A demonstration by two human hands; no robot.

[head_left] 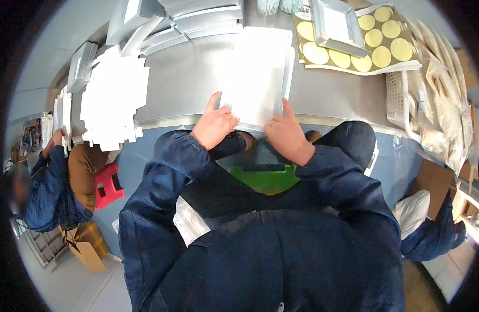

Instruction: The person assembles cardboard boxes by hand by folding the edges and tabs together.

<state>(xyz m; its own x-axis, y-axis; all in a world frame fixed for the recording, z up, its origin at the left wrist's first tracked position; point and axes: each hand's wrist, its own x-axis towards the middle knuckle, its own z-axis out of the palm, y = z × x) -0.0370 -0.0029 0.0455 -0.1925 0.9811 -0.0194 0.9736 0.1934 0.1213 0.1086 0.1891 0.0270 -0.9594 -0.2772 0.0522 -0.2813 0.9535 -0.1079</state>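
Observation:
A flat, white rectangular box [257, 73] with a pale grey side edge lies on the metal table in front of me, its near end at the table's front edge. My left hand [213, 126] grips its near left corner, index finger stretched along the side and the other fingers curled. At the near right corner my right hand [289, 134] holds it in much the same way, index finger pointing up along the right edge. Glare washes out the top, so I cannot make out any detail there.
Loose white card blanks [114, 93] and stacked grey boxes [203, 23] stand left and behind. Right are yellow round-sticker sheets [374, 39] under an open grey box tray [335, 26], and a white basket [397, 99] of plastic-wrapped packages. People sit on both sides.

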